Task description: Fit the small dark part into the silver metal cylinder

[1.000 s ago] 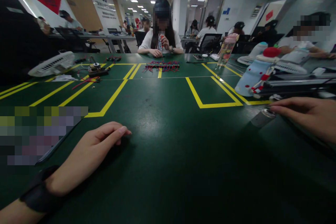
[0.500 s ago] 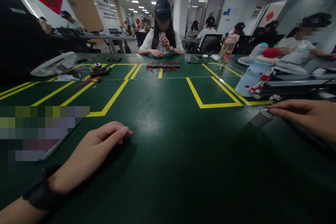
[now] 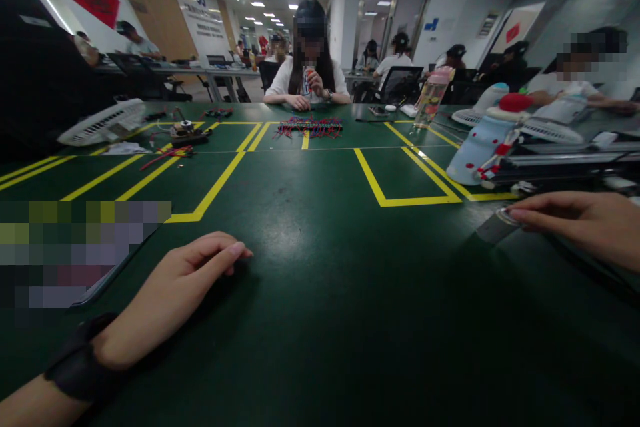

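My left hand (image 3: 195, 270) rests on the green table (image 3: 320, 320), with its fingers curled and the thumb lying against the index finger. I see nothing held in it; its palm side is hidden. A black band (image 3: 83, 360) circles that wrist. At the right edge, my right hand (image 3: 590, 223) pinches the upper end of a small grey metal cylinder (image 3: 497, 228) between thumb and fingers. The cylinder leans at a slant close to the tabletop, and whether it touches the table I cannot tell.
A blue bottle with a red top (image 3: 477, 147) stands beyond my right hand, beside dark equipment (image 3: 575, 163). A blurred-out sheet (image 3: 85, 247) lies left. Bundled coloured wires (image 3: 310, 127) sit before a seated person (image 3: 310, 73). Yellow tape (image 3: 420, 201) marks the table; a white fan (image 3: 105, 123) lies far left.
My right hand and the cylinder have shifted very slightly left. The person opposite has tilted the thing in their hand a little. My left hand has stayed put.
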The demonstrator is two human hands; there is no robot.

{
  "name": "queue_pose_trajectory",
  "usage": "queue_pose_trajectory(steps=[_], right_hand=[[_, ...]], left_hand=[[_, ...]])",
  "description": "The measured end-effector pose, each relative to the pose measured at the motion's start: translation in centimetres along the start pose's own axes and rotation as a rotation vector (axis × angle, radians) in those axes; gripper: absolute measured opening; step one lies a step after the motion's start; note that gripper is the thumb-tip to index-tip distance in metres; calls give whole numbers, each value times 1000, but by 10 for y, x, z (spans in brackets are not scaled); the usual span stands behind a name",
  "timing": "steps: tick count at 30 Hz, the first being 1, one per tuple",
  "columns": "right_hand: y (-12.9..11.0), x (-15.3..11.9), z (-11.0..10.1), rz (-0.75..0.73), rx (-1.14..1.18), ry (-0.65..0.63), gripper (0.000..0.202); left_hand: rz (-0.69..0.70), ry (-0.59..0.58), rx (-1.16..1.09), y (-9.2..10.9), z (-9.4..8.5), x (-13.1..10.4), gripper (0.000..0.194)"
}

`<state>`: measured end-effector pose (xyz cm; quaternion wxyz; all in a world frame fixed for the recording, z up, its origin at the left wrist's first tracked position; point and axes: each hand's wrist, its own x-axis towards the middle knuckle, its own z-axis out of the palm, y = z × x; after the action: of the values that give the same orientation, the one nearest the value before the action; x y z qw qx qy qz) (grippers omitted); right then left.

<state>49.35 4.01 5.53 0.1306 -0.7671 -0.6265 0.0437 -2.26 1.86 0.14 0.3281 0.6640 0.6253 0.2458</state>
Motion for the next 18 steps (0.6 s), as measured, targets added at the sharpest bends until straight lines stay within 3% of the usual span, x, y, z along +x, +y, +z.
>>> queue_pose_trajectory(steps=[3, 7, 14, 16, 18], right_hand=[[2, 0, -1, 69, 101, -60, 37], [3, -1, 2, 116, 280, -70, 49], [2, -1, 8, 80, 209, -103, 45], [0, -1, 12, 42, 194, -74, 45], [-9, -4, 20, -33, 215, 53, 47]], left_hand=[[-6, -8, -3, 1, 0, -1, 34], [-13, 2, 6, 2, 0, -1, 35], [6, 0, 20, 0, 0, 0, 35], [0, -9, 21, 2, 0, -1, 35], [3, -8, 23, 4, 1, -1, 35]])
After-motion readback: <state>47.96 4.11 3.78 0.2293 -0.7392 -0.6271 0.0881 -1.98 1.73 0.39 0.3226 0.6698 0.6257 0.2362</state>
